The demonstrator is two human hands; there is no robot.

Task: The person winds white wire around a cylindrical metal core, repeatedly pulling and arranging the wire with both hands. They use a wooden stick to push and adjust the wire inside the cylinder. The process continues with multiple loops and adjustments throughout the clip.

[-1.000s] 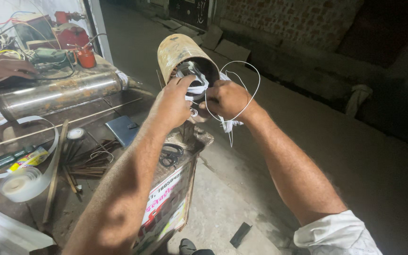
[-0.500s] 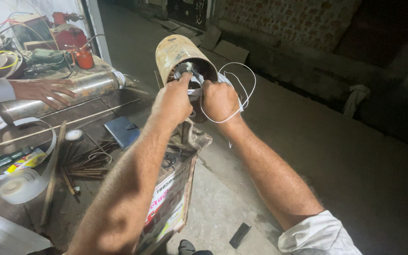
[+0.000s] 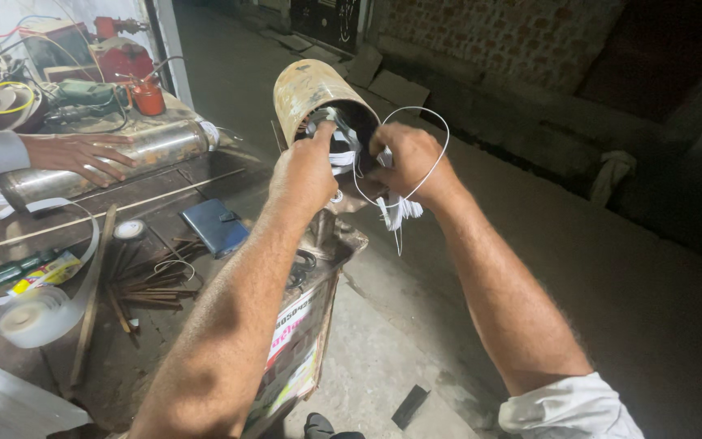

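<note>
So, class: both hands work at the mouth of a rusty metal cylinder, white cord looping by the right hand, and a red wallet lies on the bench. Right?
Not quite. The head view shows the wallet is dark blue, not red. The rest stands: left hand and right hand at the cylinder mouth, white cord looping by the right.

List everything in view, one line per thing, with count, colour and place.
rusty metal cylinder: one, brown-yellow, open end toward the camera, centre
white cord: one, looped from the cylinder's mouth past the right hand
steel cylinder: one, silver, lying on the bench at left
co-worker's hand: one, resting on the steel cylinder
wallet: one, dark blue, on the bench
tape roll: one, white, lower left
sticks: several, brown, on the bench
red can: one, back of the bench
left hand: at the cylinder's mouth
right hand: at the mouth, holding the cord
</note>
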